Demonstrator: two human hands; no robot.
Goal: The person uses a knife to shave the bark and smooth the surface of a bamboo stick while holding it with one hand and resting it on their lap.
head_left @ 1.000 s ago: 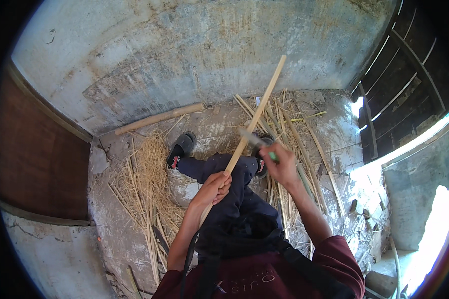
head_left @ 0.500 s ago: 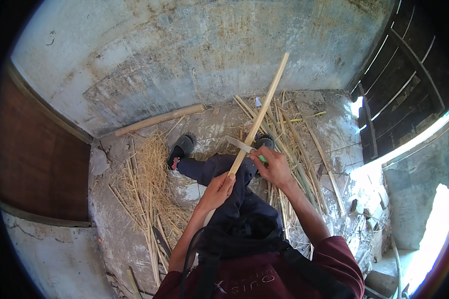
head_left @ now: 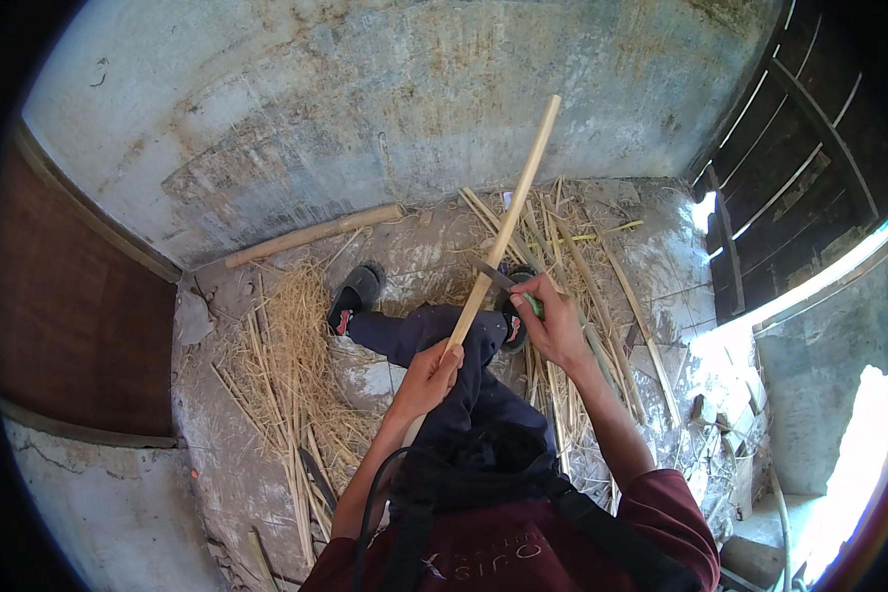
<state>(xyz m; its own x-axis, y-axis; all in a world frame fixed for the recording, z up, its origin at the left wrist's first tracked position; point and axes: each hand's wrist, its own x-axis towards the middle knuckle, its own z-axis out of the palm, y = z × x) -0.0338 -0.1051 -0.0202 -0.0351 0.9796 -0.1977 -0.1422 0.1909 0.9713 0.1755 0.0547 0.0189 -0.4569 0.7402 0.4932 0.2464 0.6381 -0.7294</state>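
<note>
My left hand [head_left: 428,381] is closed round the lower part of a long, pale bamboo strip [head_left: 520,202]. The strip slants up and to the right over my legs, its far end in front of the wall. In my right hand [head_left: 555,326] is a knife [head_left: 496,277] with a green handle, of which only a part shows between the fingers. The dark blade points left and lies across the strip, about midway along it. Whether its edge bites into the strip I cannot tell.
A heap of shavings [head_left: 306,335] lies left of my feet, with thin strips beside it. More bamboo strips [head_left: 602,286] lie to the right. A bamboo pole [head_left: 316,235] rests along the foot of the concrete wall [head_left: 385,109]. Rubble [head_left: 730,414] lies at the right.
My right hand has moved a little up and right, and the knife blade has shifted up the strip and turned. The strip's far end has tipped slightly left. My left hand keeps its hold.
</note>
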